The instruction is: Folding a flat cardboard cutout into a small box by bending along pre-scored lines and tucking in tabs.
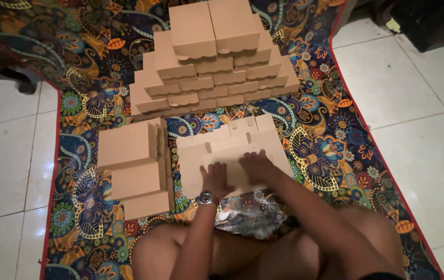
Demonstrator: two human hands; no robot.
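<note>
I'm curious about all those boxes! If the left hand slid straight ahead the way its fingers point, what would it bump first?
Past the flat cardboard sheet it rests on, the left hand would probably meet the big stack of folded boxes first, though depth is hard to judge.

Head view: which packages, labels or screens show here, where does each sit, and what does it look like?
Flat cardboard blank: on the mat under both hands, tan, unfolded, with notched flaps.
Short stack of folded boxes: left of the blank, tan, rectangular, stepped.
Large pile of folded boxes: at the far end of the patterned mat, tan, with scalloped flap edges.
No labels or screens in view.
</note>
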